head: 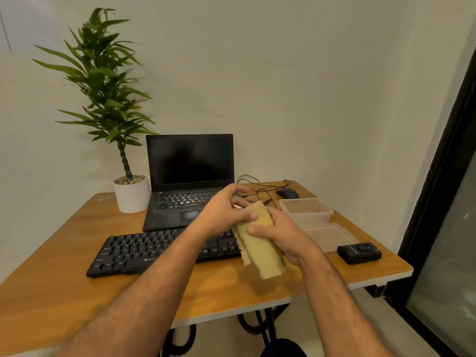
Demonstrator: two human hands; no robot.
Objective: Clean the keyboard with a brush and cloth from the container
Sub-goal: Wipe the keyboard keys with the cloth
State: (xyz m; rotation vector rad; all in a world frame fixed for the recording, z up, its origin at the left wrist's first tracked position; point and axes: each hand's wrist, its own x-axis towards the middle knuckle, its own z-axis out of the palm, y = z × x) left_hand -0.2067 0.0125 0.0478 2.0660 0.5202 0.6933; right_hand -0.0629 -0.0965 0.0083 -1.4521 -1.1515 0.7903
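Head view shows both hands raised above the right end of the keyboard (pixel 164 249), working a tan cloth (pixel 260 243) between them. The right hand (pixel 279 237) wraps its fingers and thumb round the middle of the cloth, while the left hand (pixel 226 212) pinches the upper edge with curled fingers. Held this way, off the surface (pixel 64 279), the cloth is probably being folded or bunched into a pad suited to wiping, though that is a judgement. The cloth looks soft and thick, folded lengthwise, its loose lower end hanging towards the keys.

The keyboard is black, full-width, and lies flat near the front of the surface, just before the open laptop (pixel 189 181). The clear container (pixel 306 211) stands open at the right, its lid (pixel 331 237) laid just beside it, within easy reach for fetching tools. No brush can be made out; whether it lies in the container cannot be told.
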